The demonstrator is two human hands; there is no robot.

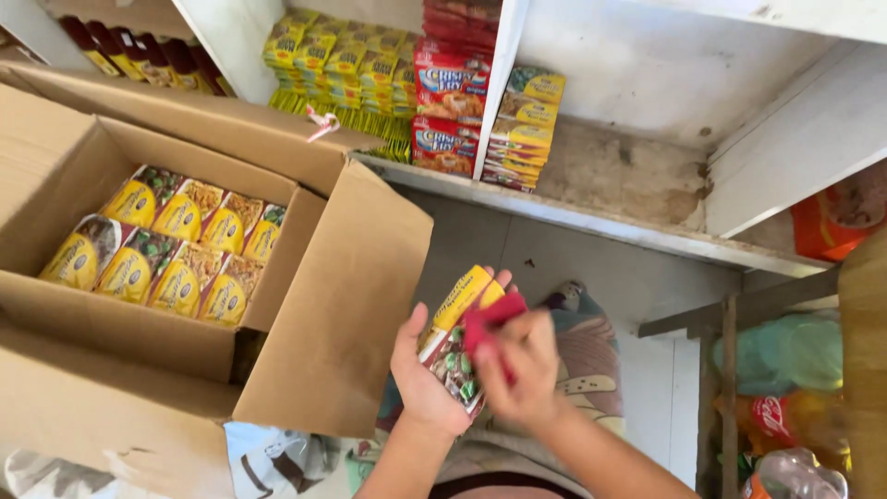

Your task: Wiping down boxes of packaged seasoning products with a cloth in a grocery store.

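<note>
Below the white shelf, the left hand cups a yellow packet while the right hand pinches a red cloth against it. Best to wipe with firm, even strokes, the packet held steady.

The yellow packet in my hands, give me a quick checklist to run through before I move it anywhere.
1. Left hand has the yellow packet held from below: ok.
2. Right hand presses a red cloth on the packet's face: ok.
3. Packet face wiped clean: cannot tell, cloth covers it.
4. Open cardboard box holds more yellow packets in rows: ok.
5. Free space on the white shelf beside the stacked packets: ok.
6. Shelf surface clean: not ok, it looks stained.
</note>
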